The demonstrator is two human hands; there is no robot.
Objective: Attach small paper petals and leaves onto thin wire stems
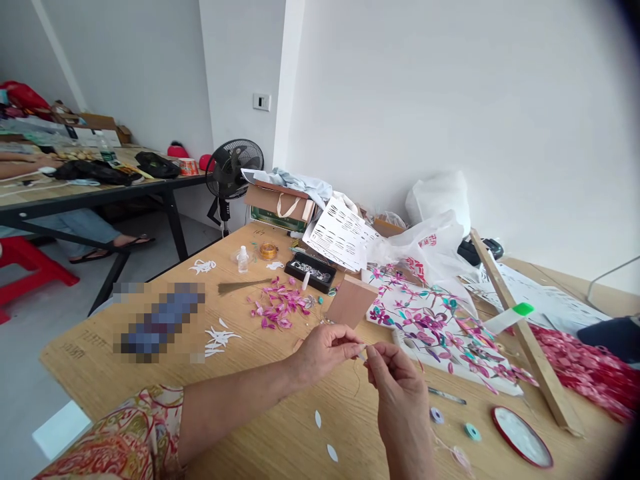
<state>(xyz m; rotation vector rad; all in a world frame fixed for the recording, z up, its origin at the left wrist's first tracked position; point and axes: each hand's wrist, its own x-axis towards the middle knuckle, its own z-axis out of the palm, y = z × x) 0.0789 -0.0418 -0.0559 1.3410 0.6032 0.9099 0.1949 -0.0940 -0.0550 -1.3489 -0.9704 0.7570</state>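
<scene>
On your side of the wooden block, your left hand and right hand pinch a tiny pale piece, likely to keep it steady, while two white leaf shapes lie nearer you than the block, maybe for easy reach.

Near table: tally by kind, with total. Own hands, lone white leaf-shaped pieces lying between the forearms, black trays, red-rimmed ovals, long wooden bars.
Hands (left hand, right hand): 2
White leaf-shaped pieces: 2
Black tray: 1
Red-rimmed oval: 1
Long wooden bar: 1
Total: 7
</scene>
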